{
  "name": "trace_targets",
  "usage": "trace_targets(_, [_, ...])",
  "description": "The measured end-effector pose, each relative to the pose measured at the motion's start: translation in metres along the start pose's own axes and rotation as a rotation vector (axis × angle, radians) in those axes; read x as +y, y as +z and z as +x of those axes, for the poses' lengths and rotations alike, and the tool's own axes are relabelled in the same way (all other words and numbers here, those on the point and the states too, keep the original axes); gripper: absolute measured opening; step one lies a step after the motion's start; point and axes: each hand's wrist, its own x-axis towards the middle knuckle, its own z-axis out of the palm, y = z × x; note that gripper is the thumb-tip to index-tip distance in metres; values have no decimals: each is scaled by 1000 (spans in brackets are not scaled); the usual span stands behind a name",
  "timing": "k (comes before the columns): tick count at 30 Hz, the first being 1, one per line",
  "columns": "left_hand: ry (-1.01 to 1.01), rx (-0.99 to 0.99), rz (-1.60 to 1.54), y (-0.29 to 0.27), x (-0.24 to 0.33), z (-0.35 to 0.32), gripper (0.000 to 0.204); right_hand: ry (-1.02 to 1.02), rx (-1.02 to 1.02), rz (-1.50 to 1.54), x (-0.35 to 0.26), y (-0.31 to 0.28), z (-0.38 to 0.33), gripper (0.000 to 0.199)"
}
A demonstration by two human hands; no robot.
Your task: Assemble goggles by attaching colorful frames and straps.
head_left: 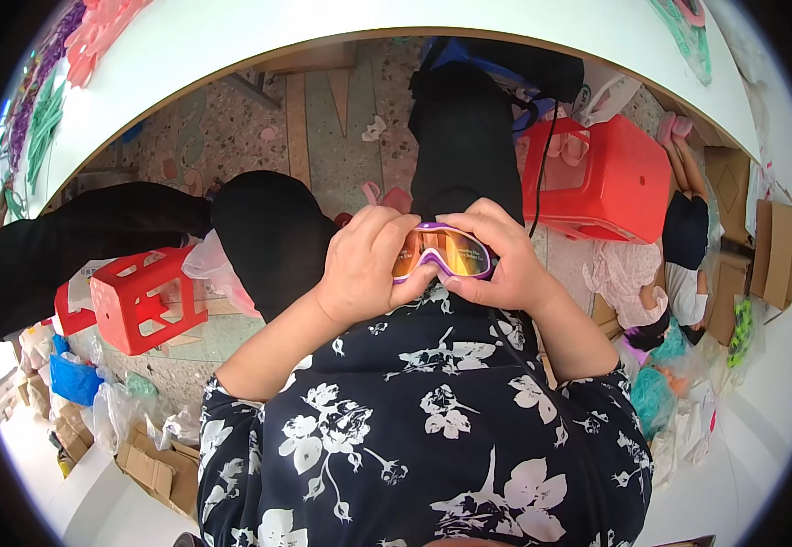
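Note:
Held above my lap is a pair of swim goggles [443,251] with a purple-and-white frame and mirrored orange-yellow lenses. My left hand [367,260] grips the left end, its thumb along the lower rim. The right end is pinched by my right hand [498,255], with the thumb below and fingers above. Both hands are closed on the goggles, and their ends are hidden by my fingers. Just beyond my left hand, something pink [394,199] shows between my knees; its kind is hard to make out.
A white table [323,16] curves across the far side, with pink straps [99,36] and green straps [45,123] at its left. Red plastic stools [628,178] stand at right and left. Cardboard boxes [160,469] and plastic bags lie around. Two other people are on the right; another person's dark-clothed leg [104,228] is at left.

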Motion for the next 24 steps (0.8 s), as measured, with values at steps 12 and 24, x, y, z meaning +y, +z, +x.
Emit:
trace_targets(12, [-424,-458,-434,-37,9,-12,77,192,-49,147,-1,7,-19,71])
trace_targets(24, [-392,-257,-462,-18,19,-24,65,515,47,729,-8,26,-31,65])
